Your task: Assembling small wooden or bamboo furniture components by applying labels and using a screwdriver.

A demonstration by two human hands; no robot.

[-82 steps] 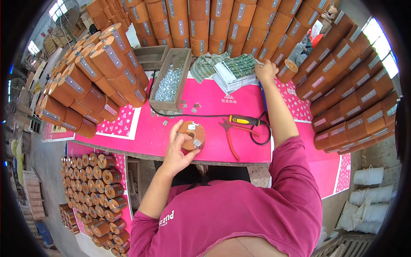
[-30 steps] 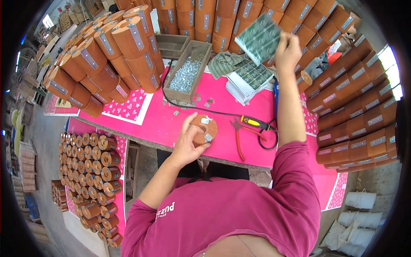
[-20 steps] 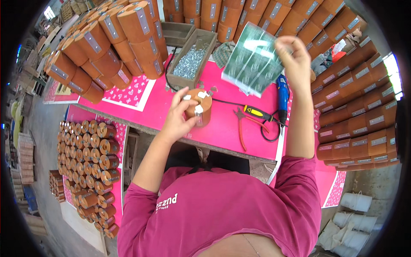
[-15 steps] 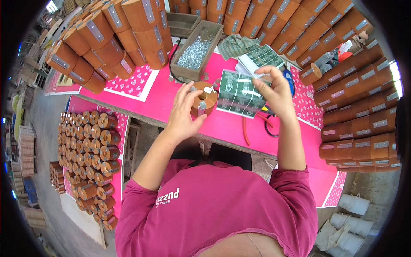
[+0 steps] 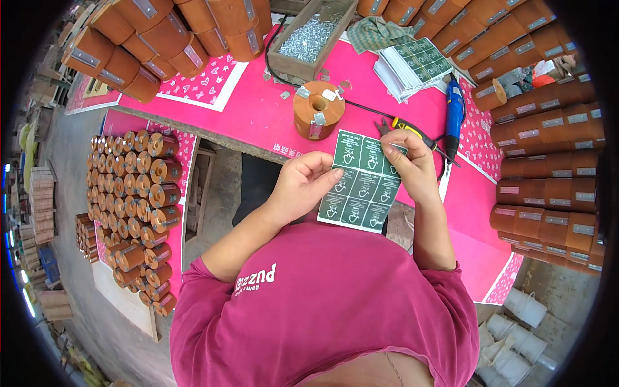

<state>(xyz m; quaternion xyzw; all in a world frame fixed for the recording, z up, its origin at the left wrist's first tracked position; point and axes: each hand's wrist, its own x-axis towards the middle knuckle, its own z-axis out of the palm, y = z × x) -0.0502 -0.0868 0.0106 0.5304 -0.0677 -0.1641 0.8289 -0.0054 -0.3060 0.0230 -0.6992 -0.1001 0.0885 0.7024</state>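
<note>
Between my two hands hangs a sheet of dark green stickers [image 5: 361, 184], divided by white lines into several squares. My left hand [image 5: 303, 187] pinches its left edge between thumb and fingers. At the upper right corner my right hand [image 5: 409, 164] grips it the same way. Beyond the sheet, on the pink table, stands a brown wooden cylinder [image 5: 316, 119] with a hole in its top and small metal plates on it. Neither hand touches the cylinder. A stack of similar green sticker sheets [image 5: 416, 64] lies farther back to the right.
A wooden box of screws [image 5: 309, 39] stands at the back. Right of the cylinder lie pliers [image 5: 412, 129] with yellow and black handles and a blue power screwdriver [image 5: 454, 113]. Stacked brown cylinders [image 5: 548, 168] line the right side; more [image 5: 135, 187] stand at the left.
My left hand has let go of the wooden cylinder and now holds the sticker sheet's left edge. The sheet has come nearer to my body, in my right hand too.
</note>
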